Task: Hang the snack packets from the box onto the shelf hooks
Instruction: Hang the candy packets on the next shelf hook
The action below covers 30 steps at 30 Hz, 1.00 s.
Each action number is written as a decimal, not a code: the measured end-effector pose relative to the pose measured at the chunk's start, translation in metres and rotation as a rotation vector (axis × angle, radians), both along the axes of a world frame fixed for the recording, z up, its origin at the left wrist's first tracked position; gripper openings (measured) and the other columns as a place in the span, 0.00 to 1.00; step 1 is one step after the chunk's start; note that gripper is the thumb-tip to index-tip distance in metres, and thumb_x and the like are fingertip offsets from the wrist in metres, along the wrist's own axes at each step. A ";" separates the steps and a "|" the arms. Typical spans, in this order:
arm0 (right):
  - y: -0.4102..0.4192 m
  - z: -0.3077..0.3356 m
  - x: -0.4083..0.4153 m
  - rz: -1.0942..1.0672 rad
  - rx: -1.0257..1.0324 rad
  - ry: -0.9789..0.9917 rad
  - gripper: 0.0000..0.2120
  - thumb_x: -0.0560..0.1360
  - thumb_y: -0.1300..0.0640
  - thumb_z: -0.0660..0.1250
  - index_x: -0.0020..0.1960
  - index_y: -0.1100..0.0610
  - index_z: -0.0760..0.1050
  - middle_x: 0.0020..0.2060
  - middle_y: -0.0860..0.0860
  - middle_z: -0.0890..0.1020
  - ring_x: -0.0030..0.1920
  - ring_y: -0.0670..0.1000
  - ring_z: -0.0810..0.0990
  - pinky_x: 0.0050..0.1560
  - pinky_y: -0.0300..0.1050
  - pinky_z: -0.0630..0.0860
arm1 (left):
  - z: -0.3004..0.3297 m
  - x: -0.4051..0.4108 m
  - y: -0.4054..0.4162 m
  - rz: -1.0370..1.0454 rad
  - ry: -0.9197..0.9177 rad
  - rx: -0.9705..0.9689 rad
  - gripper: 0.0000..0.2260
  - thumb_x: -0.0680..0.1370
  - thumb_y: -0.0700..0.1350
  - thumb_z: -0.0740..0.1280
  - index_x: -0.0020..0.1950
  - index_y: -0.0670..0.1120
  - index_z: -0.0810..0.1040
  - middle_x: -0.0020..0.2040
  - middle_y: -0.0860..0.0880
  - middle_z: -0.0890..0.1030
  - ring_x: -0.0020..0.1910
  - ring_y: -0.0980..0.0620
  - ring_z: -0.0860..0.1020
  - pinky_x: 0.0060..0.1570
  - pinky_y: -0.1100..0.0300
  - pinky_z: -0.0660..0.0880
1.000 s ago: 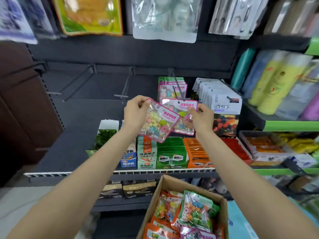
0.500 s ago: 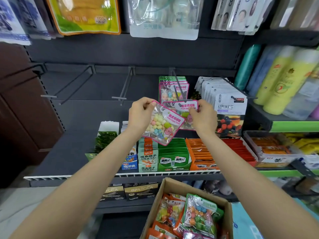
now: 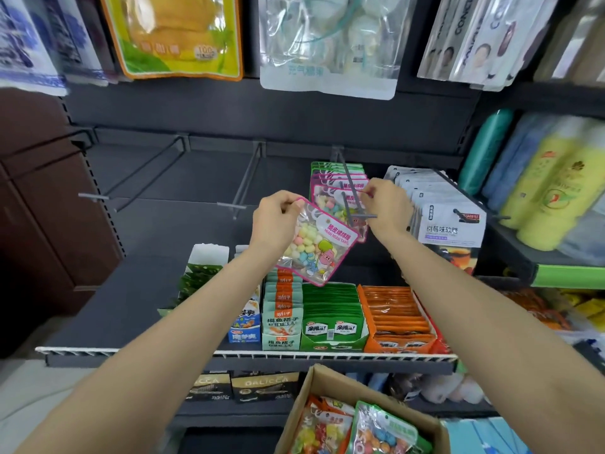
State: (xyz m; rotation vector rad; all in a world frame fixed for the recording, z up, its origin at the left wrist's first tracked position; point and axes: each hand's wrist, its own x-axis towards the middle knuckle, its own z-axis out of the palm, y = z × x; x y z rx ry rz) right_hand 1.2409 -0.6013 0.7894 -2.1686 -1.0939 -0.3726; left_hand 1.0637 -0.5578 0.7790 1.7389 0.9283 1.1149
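Since a second ago the right hand (image 3: 384, 208) has carried its candy packet (image 3: 337, 204) up from centre frame onto the hook (image 3: 352, 194), where it now hangs in front of the packets already there; fingers still pinch its top edge. Just left of centre, the left hand (image 3: 278, 221) pinches the top corner of a second packet (image 3: 314, 244), which dangles tilted, clear of the hook.

These packets look light and floppy, a thin crinkly film around loose sweets, likely slippery, so the stiffer header strip beside the hanging hole seems the best place to hold.

Counted: one packet in each hand, at least three visible in the cardboard box (image 3: 301, 407) at the bottom of the frame, and two bare hooks (image 3: 235, 191) to the left.
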 end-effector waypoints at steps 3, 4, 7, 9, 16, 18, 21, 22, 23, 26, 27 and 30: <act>0.023 0.002 0.009 -0.040 -0.044 -0.027 0.09 0.78 0.59 0.60 0.47 0.57 0.79 0.42 0.55 0.83 0.44 0.58 0.81 0.35 0.42 0.65 | -0.001 0.002 0.004 -0.012 0.007 -0.020 0.07 0.80 0.42 0.62 0.52 0.44 0.79 0.41 0.51 0.77 0.27 0.60 0.76 0.24 0.73 0.68; 0.028 0.003 0.012 -0.043 -0.052 -0.039 0.09 0.78 0.59 0.60 0.47 0.57 0.79 0.42 0.55 0.83 0.43 0.58 0.81 0.35 0.42 0.66 | -0.001 0.003 0.005 -0.015 0.010 -0.021 0.07 0.80 0.42 0.62 0.52 0.44 0.79 0.41 0.51 0.77 0.26 0.61 0.76 0.24 0.73 0.68; 0.035 0.000 0.018 -0.028 -0.046 -0.016 0.09 0.78 0.57 0.61 0.50 0.57 0.80 0.45 0.55 0.83 0.46 0.58 0.81 0.37 0.42 0.68 | -0.003 0.002 0.008 -0.022 0.011 -0.031 0.07 0.80 0.42 0.62 0.51 0.45 0.79 0.40 0.52 0.77 0.28 0.60 0.76 0.24 0.73 0.68; 0.027 -0.006 0.020 0.048 -0.024 0.031 0.10 0.77 0.56 0.63 0.56 0.55 0.79 0.51 0.55 0.82 0.50 0.56 0.80 0.40 0.42 0.70 | -0.006 0.001 0.008 -0.037 0.008 -0.045 0.06 0.80 0.42 0.62 0.50 0.45 0.79 0.40 0.52 0.77 0.29 0.59 0.76 0.25 0.71 0.70; -0.054 -0.024 0.000 0.330 0.190 0.306 0.08 0.77 0.57 0.64 0.54 0.55 0.79 0.47 0.47 0.80 0.48 0.44 0.77 0.47 0.34 0.71 | -0.019 0.007 -0.005 -0.143 -0.118 -0.263 0.09 0.80 0.41 0.63 0.43 0.48 0.80 0.47 0.39 0.81 0.47 0.39 0.79 0.52 0.38 0.76; -0.071 -0.024 -0.007 0.466 0.170 0.536 0.06 0.78 0.55 0.63 0.50 0.53 0.79 0.44 0.45 0.82 0.45 0.42 0.80 0.48 0.35 0.75 | -0.023 0.013 -0.010 -0.135 -0.169 -0.340 0.09 0.79 0.41 0.63 0.43 0.48 0.81 0.50 0.38 0.81 0.54 0.35 0.78 0.55 0.36 0.74; -0.082 -0.026 -0.010 0.562 0.138 0.568 0.03 0.76 0.56 0.66 0.47 0.53 0.79 0.42 0.46 0.83 0.42 0.40 0.81 0.43 0.32 0.76 | -0.029 0.020 -0.017 -0.121 -0.253 -0.407 0.08 0.79 0.40 0.63 0.43 0.47 0.80 0.51 0.40 0.80 0.58 0.35 0.76 0.58 0.36 0.73; -0.081 -0.026 -0.010 0.545 0.160 0.535 0.03 0.75 0.57 0.67 0.46 0.54 0.79 0.41 0.49 0.83 0.42 0.44 0.81 0.43 0.35 0.77 | -0.030 0.021 -0.019 -0.125 -0.261 -0.411 0.08 0.79 0.40 0.63 0.44 0.47 0.80 0.52 0.40 0.80 0.58 0.36 0.76 0.58 0.37 0.73; -0.080 -0.027 -0.010 0.516 0.184 0.503 0.02 0.74 0.57 0.68 0.44 0.55 0.79 0.40 0.51 0.83 0.42 0.48 0.81 0.43 0.40 0.77 | -0.030 0.022 -0.021 -0.123 -0.256 -0.404 0.07 0.79 0.40 0.63 0.45 0.46 0.80 0.53 0.40 0.81 0.58 0.37 0.77 0.59 0.38 0.73; -0.074 -0.027 -0.010 0.453 0.207 0.432 0.03 0.75 0.57 0.68 0.42 0.54 0.79 0.37 0.49 0.81 0.43 0.52 0.81 0.45 0.44 0.75 | -0.029 0.022 -0.021 -0.068 -0.180 -0.316 0.08 0.78 0.41 0.64 0.42 0.49 0.79 0.47 0.44 0.82 0.53 0.42 0.80 0.57 0.41 0.75; -0.072 -0.026 -0.010 0.437 0.202 0.402 0.03 0.75 0.56 0.68 0.42 0.53 0.78 0.36 0.46 0.80 0.43 0.50 0.80 0.44 0.42 0.74 | -0.028 0.022 -0.021 -0.044 -0.135 -0.258 0.07 0.78 0.41 0.65 0.42 0.49 0.80 0.45 0.46 0.82 0.50 0.44 0.80 0.56 0.42 0.76; -0.069 -0.027 -0.008 0.388 0.183 0.310 0.04 0.74 0.54 0.68 0.41 0.51 0.78 0.34 0.44 0.79 0.40 0.48 0.79 0.42 0.44 0.73 | -0.024 0.021 -0.019 0.007 0.008 -0.094 0.04 0.77 0.43 0.67 0.43 0.47 0.81 0.41 0.49 0.82 0.44 0.50 0.79 0.52 0.50 0.78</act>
